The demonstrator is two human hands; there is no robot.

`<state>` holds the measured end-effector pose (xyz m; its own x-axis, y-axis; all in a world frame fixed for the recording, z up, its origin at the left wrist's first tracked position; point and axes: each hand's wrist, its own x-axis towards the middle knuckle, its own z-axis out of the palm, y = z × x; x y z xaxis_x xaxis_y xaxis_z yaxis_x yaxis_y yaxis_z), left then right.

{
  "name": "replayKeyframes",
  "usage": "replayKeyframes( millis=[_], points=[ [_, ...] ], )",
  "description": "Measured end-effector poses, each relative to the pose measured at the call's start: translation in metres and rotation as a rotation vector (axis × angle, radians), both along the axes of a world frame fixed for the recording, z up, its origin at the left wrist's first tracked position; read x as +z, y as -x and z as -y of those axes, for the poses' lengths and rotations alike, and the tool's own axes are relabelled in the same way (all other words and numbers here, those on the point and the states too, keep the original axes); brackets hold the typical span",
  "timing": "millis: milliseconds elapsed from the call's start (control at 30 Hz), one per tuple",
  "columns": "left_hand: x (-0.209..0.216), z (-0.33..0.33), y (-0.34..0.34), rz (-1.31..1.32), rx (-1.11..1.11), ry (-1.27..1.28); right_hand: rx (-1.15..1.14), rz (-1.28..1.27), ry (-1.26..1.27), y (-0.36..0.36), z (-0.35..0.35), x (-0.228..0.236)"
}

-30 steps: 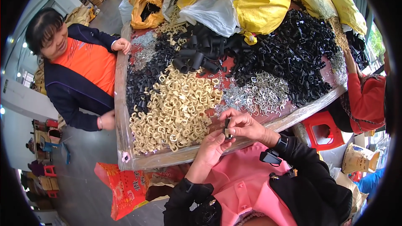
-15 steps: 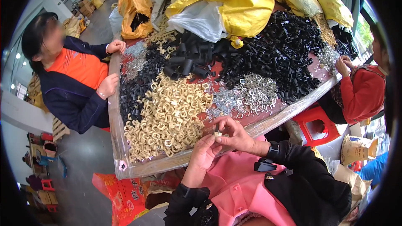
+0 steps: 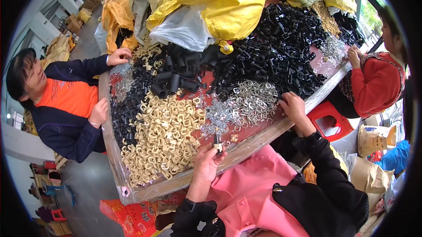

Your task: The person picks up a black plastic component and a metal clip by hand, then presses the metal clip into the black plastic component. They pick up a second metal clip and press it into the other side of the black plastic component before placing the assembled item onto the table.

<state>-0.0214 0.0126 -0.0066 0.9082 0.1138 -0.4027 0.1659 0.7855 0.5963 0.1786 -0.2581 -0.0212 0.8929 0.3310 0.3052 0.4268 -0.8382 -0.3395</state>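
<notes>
Concrete-grey floor (image 3: pixel 83 188) surrounds one wood-edged table (image 3: pixel 259 144) with a red top. Two co-workers are present: one person in an orange shirt (image 3: pixel 70 92) at the left side, one person in a red top (image 3: pixel 380 85) at the right.

Items in hand: one. The left hand (image 3: pixel 207 163), above the near edge, pinches one small black-and-beige part (image 3: pixel 217 148) between thumb and fingers, the part roughly upright. The right hand (image 3: pixel 293 107) is lowered beside the silver hooks, its fingers bent; whether they grip anything cannot be told.

On the table: one heap of beige clips (image 3: pixel 162 131), near left; one heap of silver hooks (image 3: pixel 257 103), near centre; one patch of small grey pieces (image 3: pixel 215 116) between these two; one large heap of black fittings (image 3: pixel 281 48) behind the hooks; one group of black tubes (image 3: pixel 175 82) behind the clips. Pieces within each heap are too many to count. One loose beige piece (image 3: pixel 234 137) lies right of the held part.

Red stools near the right side: one (image 3: pixel 346 126).
</notes>
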Motion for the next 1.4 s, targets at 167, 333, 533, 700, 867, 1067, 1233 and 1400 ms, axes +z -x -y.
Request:
replayKeyframes(
  millis=[167,333,533,700,867,1067,1233,1400],
  points=[
    [-0.001,0.009,-0.006,0.014,-0.049,0.006,-0.063,0.001,-0.053,-0.005,0.004,-0.009],
    [0.002,0.01,-0.002,0.011,-0.026,-0.01,0.032,-0.004,-0.159,-0.001,0.003,-0.001],
    [0.008,0.01,0.004,0.017,0.006,-0.02,0.08,-0.413,-0.312,0.021,-0.025,0.02],
    [0.008,0.008,0.007,0.058,0.03,-0.004,0.351,-0.832,-0.768,0.048,-0.062,0.012],
    [0.011,0.006,0.011,0.07,0.056,-0.015,0.63,-1.078,-1.0,0.086,-0.105,0.029],
    [0.02,0.007,0.016,0.087,0.053,-0.03,0.717,-1.152,-0.993,0.118,-0.132,0.05],
    [0.012,0.004,0.018,0.076,0.064,0.008,0.754,-0.669,-0.632,0.122,-0.138,0.056],
    [0.015,0.006,0.02,0.073,-0.039,-0.001,0.832,-0.329,-0.613,0.123,-0.137,0.047]
  ],
)
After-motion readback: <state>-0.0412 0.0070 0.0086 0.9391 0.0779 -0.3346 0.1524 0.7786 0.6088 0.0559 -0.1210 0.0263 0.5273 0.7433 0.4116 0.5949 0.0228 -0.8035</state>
